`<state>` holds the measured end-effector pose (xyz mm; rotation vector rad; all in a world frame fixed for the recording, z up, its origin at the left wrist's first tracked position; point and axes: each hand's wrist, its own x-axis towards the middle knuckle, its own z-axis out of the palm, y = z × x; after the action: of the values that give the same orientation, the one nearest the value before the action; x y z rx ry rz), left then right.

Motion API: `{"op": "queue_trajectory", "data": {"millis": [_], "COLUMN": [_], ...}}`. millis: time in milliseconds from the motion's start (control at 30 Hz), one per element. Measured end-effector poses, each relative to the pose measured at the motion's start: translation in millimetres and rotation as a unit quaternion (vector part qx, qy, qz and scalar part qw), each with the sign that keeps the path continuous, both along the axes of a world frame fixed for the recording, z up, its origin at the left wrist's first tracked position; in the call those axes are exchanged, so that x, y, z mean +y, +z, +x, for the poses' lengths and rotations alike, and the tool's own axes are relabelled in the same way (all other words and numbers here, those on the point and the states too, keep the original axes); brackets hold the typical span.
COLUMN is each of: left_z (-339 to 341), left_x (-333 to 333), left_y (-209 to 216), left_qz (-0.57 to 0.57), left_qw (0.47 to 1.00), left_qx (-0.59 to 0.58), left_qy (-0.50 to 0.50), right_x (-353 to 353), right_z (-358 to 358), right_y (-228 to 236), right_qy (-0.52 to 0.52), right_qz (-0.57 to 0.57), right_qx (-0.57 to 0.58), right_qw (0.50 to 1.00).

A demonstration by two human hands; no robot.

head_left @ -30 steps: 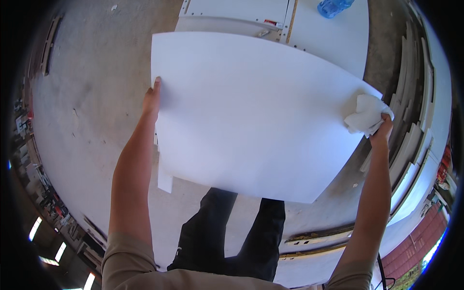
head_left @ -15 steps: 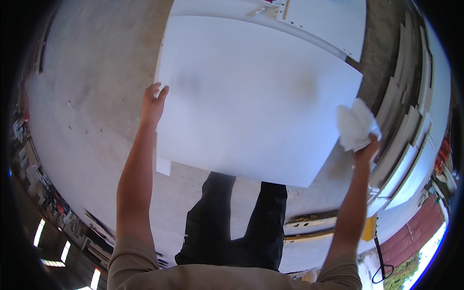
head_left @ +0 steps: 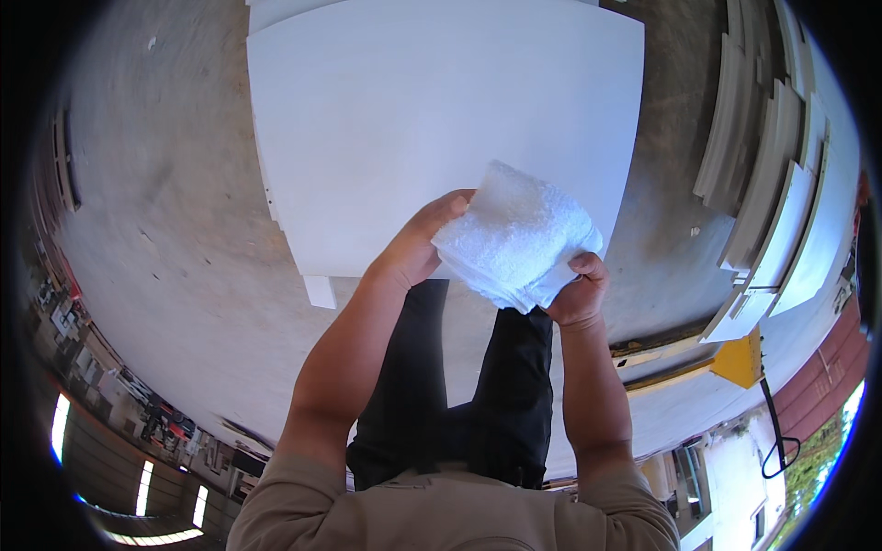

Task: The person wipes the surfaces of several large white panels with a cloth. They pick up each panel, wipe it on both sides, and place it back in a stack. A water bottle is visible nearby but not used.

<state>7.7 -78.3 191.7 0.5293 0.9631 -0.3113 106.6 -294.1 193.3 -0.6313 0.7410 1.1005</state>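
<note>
A folded white terry cloth (head_left: 519, 234) is held up between my two hands, over the near edge of a large white panel (head_left: 367, 119). My right hand (head_left: 582, 286) grips its lower right corner, thumb on top. At the cloth's left edge is my left hand (head_left: 434, 231), its thumb by the upper corner and the other fingers hidden behind the fabric. The panel lies flat in front of me, and a small white piece (head_left: 320, 291) sticks out from under its near left corner.
Long white boards (head_left: 772, 184) are stacked on the floor to the right. A yellow block (head_left: 738, 360) and a yellow-edged bar (head_left: 666, 372) sit at the lower right. Concrete floor (head_left: 175, 184) stretches along the left, with piled clutter (head_left: 138, 395) farther off.
My right hand has brought the cloth in from the right toward my body. My left hand has left the panel's left edge and come to the cloth. The panel now appears shifted left and upward.
</note>
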Motion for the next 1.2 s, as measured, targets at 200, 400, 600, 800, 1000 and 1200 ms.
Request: {"op": "queue_trajectory", "data": {"millis": [200,400,600,800,1000,1200], "left_z": [13,51,76,76,80,75], "left_x": [2,-30,-62,-52,-26,11], "left_y": [-10,-22,-39,-62,-70,-83], "left_qz": [0.055,0.251,-0.109,-0.118,-0.112,-0.135], "left_qw": [0.992,0.959,0.951,0.926,0.944,0.913], "left_qx": [-0.082,-0.001,-0.145,-0.216,-0.175,-0.226], "left_qy": [-0.08,-0.129,0.249,0.286,0.257,0.311], "right_x": [-33,-13,35,1,3,32], "right_z": [18,47,62,72,95,104], "right_y": [-15,24,72,55,6,-20], "right_qy": [0.021,0.179,0.466,0.421,0.261,0.323], "right_qz": [-0.004,-0.188,-0.16,-0.094,-0.279,-0.218], "right_qx": [-0.02,-0.319,-0.677,-0.652,-0.356,-0.292], "right_qw": [1.0,0.911,0.547,0.624,0.853,0.873]}}
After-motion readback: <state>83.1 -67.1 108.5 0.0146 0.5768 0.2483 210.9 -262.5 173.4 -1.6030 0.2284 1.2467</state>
